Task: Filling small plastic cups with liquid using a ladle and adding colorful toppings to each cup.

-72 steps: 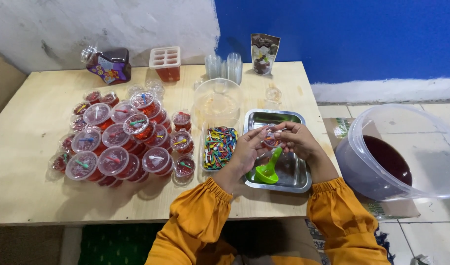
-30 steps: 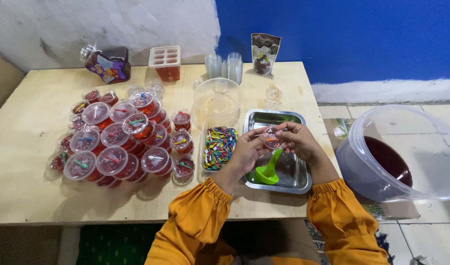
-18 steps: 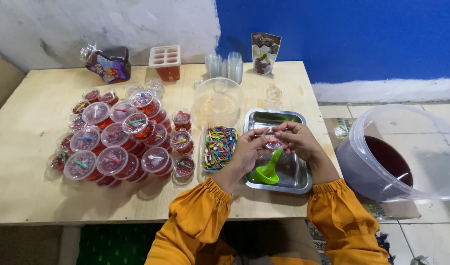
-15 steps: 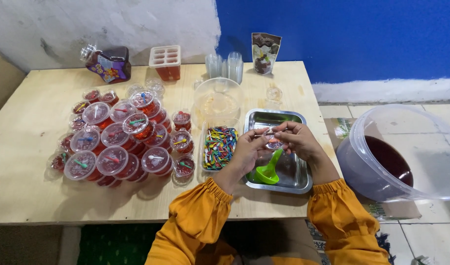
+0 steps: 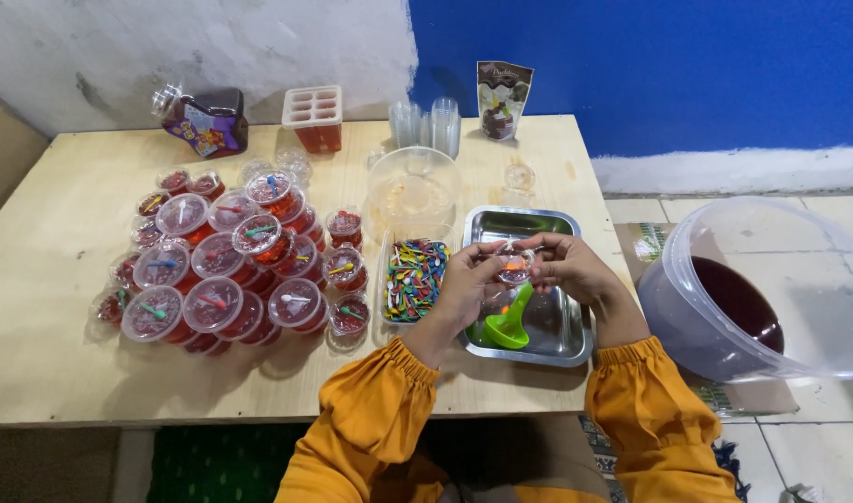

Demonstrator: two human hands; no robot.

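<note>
Head camera, looking steeply down, table (image 5: 54, 279) close below

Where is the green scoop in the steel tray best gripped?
By its handle, from above: the green scoop lies in the steel tray with its bowl low toward the near rim and its handle running up toward both hands, which hold a small cup.

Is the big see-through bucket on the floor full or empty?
Partly full. The big clear bucket has dark red liquid pooled low inside, with bare clear wall above it up to the rim.
</note>
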